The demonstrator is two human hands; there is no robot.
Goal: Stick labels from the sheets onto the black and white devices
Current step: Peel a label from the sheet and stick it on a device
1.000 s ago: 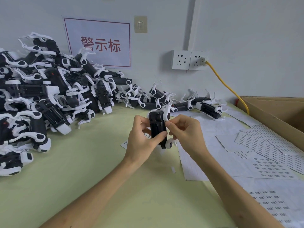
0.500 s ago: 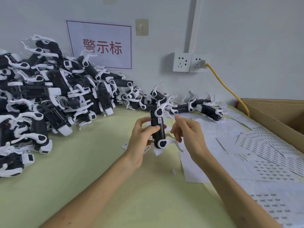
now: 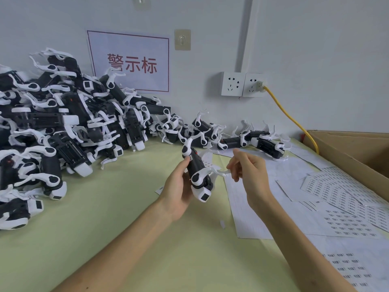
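Observation:
My left hand (image 3: 179,186) grips a black and white device (image 3: 199,175) above the green table (image 3: 126,218), tilted with its white end toward me. A small label shows on the upper side of the device. My right hand (image 3: 250,175) hovers just right of it with loosely curled fingers, their tips at the end of the device's thin white arm. I see nothing held in that hand. Label sheets (image 3: 336,190) lie on the table to the right.
A big pile of the same devices (image 3: 63,127) fills the left side, and a row of more devices (image 3: 252,140) lines the wall. A cardboard box (image 3: 357,152) stands at the right edge. A yellow cable (image 3: 290,119) runs from the wall socket (image 3: 242,84).
My left hand has turned the device and tipped its white end toward me. My right hand has come off the device body and drawn back to the right.

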